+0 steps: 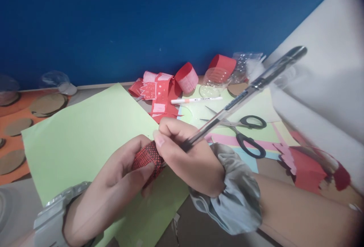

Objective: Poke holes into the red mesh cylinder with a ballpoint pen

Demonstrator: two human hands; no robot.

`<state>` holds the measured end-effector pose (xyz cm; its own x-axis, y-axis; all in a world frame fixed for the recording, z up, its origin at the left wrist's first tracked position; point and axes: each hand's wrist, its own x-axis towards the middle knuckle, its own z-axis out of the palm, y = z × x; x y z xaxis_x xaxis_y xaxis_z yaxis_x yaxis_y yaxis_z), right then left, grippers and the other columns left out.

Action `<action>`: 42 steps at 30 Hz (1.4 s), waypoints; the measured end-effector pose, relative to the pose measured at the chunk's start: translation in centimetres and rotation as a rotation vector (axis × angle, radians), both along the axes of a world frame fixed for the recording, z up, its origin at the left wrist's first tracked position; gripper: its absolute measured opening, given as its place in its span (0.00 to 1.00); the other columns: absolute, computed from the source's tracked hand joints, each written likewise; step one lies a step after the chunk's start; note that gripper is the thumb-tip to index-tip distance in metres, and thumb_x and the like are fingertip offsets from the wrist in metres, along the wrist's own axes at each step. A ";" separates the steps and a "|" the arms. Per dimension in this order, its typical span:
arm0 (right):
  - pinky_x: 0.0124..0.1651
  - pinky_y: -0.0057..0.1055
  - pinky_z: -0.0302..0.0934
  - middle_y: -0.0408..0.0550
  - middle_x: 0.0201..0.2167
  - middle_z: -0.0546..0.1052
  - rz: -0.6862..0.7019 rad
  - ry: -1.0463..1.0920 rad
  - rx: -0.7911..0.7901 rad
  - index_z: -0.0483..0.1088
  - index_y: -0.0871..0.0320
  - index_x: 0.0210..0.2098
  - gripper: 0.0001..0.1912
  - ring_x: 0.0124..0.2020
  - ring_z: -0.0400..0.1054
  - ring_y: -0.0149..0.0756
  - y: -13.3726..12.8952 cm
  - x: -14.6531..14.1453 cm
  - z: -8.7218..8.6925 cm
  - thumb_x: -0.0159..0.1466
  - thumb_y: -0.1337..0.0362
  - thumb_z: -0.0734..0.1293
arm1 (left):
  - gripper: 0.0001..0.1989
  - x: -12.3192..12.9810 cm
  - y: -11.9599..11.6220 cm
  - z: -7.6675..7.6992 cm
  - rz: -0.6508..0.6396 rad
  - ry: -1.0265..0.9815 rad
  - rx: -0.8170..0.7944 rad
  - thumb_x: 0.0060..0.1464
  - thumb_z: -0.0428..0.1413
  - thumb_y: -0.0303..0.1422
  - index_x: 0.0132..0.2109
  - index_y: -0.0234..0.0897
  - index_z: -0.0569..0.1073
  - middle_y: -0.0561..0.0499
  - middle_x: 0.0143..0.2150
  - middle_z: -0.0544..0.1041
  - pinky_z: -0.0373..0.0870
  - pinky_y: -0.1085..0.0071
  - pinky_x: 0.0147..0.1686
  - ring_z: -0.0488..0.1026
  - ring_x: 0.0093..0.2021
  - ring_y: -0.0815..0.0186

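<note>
Red, crossed by a black grid, a small curved patterned piece [146,160] sits between the two hands at the near middle of the scene, over a light green paper sheet [85,125]. The person's left grip [113,186] grasps this piece, thumb pressed along its near side and fingers on the far side. The right grip [196,167] is clenched round a clear-barrelled pen [237,101], its thumb and finger at the right edge of the same piece. The pen slants up to the far right; its writing tip is hidden. A pale grey watch [52,216] circles the left wrist, and a grey-blue scrunchie [233,197] the right one.

Beyond the pen, black-handled scissors [237,124] lie partly spread on layered coloured papers, with a white marker [196,100] just beyond them to the left. Farther back on the tabletop [274,175] are a red paper figure [160,89], a paper loop [187,77] touching or just beside it, and a clear plastic dish [214,82]. Cardboard discs [48,105] rest on an orange sheet [14,112] at the left, and a torn-looking red scrap [308,171] lies at the right, before a blue wall [170,23] at the far side
</note>
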<state>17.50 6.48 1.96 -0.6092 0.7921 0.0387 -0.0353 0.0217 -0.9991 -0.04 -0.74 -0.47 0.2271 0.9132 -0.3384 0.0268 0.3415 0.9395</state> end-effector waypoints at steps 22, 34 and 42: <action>0.22 0.33 0.42 0.38 0.19 0.54 -0.027 0.038 -0.011 0.51 0.53 0.22 0.19 0.21 0.46 0.30 -0.3 -0.2 0.4 0.64 0.68 0.63 | 0.10 0.5 0.1 1.0 0.034 -0.024 0.010 0.67 0.55 0.38 0.35 0.42 0.69 0.58 0.28 0.70 0.62 0.74 0.28 0.64 0.28 0.68; 0.23 0.35 0.39 0.37 0.19 0.52 -0.081 0.058 -0.004 0.50 0.53 0.22 0.19 0.21 0.45 0.29 -0.5 -0.6 0.6 0.64 0.70 0.63 | 0.07 0.4 0.2 0.7 0.045 -0.067 0.002 0.67 0.55 0.37 0.39 0.42 0.70 0.58 0.28 0.71 0.61 0.73 0.29 0.64 0.28 0.68; 0.23 0.34 0.40 0.37 0.18 0.54 -0.064 0.041 -0.020 0.51 0.53 0.21 0.19 0.20 0.46 0.29 -0.6 -0.5 0.9 0.63 0.73 0.62 | 0.08 0.5 0.4 0.9 0.042 -0.046 0.021 0.67 0.55 0.36 0.37 0.42 0.70 0.59 0.27 0.70 0.61 0.75 0.28 0.63 0.28 0.70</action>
